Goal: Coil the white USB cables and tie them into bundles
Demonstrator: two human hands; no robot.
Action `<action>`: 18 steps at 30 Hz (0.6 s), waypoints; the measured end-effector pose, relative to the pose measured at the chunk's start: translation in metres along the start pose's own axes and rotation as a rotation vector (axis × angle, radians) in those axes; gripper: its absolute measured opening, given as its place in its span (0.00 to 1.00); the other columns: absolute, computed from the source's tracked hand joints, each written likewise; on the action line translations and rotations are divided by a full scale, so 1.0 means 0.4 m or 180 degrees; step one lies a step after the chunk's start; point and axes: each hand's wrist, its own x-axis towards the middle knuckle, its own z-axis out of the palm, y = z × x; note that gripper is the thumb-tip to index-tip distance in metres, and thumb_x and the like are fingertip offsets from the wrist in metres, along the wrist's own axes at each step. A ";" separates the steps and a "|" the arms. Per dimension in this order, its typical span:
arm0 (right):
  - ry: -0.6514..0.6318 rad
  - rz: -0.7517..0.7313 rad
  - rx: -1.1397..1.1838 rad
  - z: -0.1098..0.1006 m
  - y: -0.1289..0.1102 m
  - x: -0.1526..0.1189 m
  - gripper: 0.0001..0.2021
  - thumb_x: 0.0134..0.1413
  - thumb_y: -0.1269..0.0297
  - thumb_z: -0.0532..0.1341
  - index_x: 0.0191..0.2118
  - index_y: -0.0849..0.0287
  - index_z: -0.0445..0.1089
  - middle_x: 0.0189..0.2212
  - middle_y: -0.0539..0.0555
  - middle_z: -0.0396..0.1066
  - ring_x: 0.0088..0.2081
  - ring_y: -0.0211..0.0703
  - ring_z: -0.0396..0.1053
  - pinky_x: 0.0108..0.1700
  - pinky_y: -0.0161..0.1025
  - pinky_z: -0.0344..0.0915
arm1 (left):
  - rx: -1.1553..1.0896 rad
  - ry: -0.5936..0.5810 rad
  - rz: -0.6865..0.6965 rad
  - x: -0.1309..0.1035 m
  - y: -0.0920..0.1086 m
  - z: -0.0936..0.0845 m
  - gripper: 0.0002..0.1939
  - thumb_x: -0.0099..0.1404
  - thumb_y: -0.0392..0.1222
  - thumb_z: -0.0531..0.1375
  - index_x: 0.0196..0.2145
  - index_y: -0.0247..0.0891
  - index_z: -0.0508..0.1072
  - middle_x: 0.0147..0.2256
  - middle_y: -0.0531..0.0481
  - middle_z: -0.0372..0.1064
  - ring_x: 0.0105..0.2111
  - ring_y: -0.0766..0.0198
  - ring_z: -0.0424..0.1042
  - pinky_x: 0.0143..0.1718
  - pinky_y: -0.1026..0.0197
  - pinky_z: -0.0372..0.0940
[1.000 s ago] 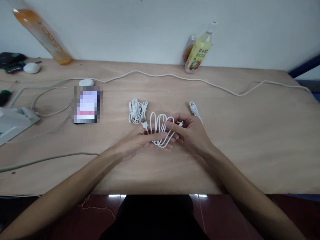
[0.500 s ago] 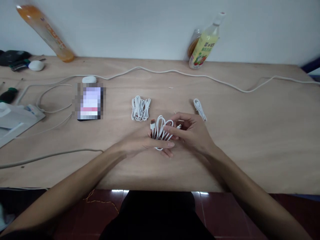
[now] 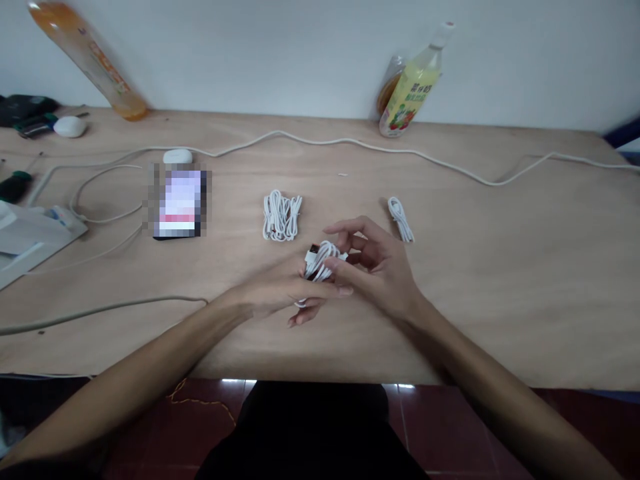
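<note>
A coiled white USB cable (image 3: 324,259) is gripped in my left hand (image 3: 280,287), with the thumb across the front of the loops. The cable's USB plug (image 3: 312,253) sticks out at the upper left of the coil. My right hand (image 3: 380,260) is close against the coil's right side, its fingers curved and apart. The right thumb tip meets or overlaps the loops; whether it presses on them I cannot tell. Behind my hands lies a bundle of white cables (image 3: 281,217). A single folded white cable (image 3: 401,219) rests farther right.
A phone (image 3: 180,203) and a white case (image 3: 177,157) lie to the left. Along the back runs a long white cord (image 3: 345,141). A yellow-labelled bottle (image 3: 413,87) and an orange bottle (image 3: 95,63) stand by the wall. A white box (image 3: 30,233) sits far left.
The cable loops have been drawn together into a tighter coil in my left hand. My right hand's fingers have spread, and the left fingers have curled below the coil.
</note>
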 end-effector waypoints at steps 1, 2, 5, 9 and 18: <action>0.0042 -0.0223 -0.0264 -0.001 0.000 -0.003 0.13 0.61 0.58 0.73 0.50 0.51 0.80 0.41 0.51 0.70 0.35 0.40 0.70 0.32 0.37 0.72 | 0.0030 -0.0022 -0.0033 0.000 -0.002 0.000 0.17 0.66 0.50 0.73 0.34 0.42 0.69 0.18 0.65 0.57 0.14 0.73 0.58 0.15 0.68 0.51; 0.0068 -0.0450 -0.0560 -0.003 0.001 -0.005 0.12 0.65 0.58 0.70 0.51 0.50 0.80 0.43 0.52 0.70 0.35 0.40 0.69 0.32 0.37 0.71 | 0.0070 -0.0041 -0.0076 0.000 -0.003 0.001 0.17 0.67 0.51 0.73 0.33 0.42 0.69 0.18 0.64 0.56 0.14 0.72 0.57 0.15 0.68 0.51; 0.0007 -0.1136 -0.1279 -0.008 0.008 -0.009 0.11 0.71 0.59 0.64 0.55 0.50 0.78 0.45 0.54 0.72 0.36 0.43 0.70 0.36 0.41 0.72 | 0.0192 -0.0106 -0.0245 -0.005 -0.002 0.006 0.18 0.68 0.53 0.71 0.33 0.43 0.68 0.16 0.64 0.54 0.14 0.72 0.52 0.15 0.67 0.46; -0.0352 -0.1904 -0.1613 -0.007 0.025 -0.009 0.07 0.74 0.64 0.60 0.50 0.54 0.75 0.37 0.52 0.74 0.34 0.43 0.71 0.36 0.41 0.70 | 0.0421 -0.0259 -0.0408 -0.015 0.011 0.016 0.11 0.71 0.50 0.68 0.39 0.43 0.73 0.17 0.65 0.51 0.15 0.70 0.48 0.16 0.65 0.44; -0.0583 -0.2200 -0.1815 -0.013 0.037 -0.008 0.08 0.72 0.58 0.58 0.43 0.55 0.71 0.30 0.50 0.72 0.26 0.41 0.67 0.30 0.39 0.63 | 0.0036 -0.0198 -0.0833 -0.020 0.011 0.023 0.29 0.56 0.31 0.65 0.55 0.45 0.70 0.21 0.67 0.56 0.15 0.72 0.51 0.18 0.67 0.45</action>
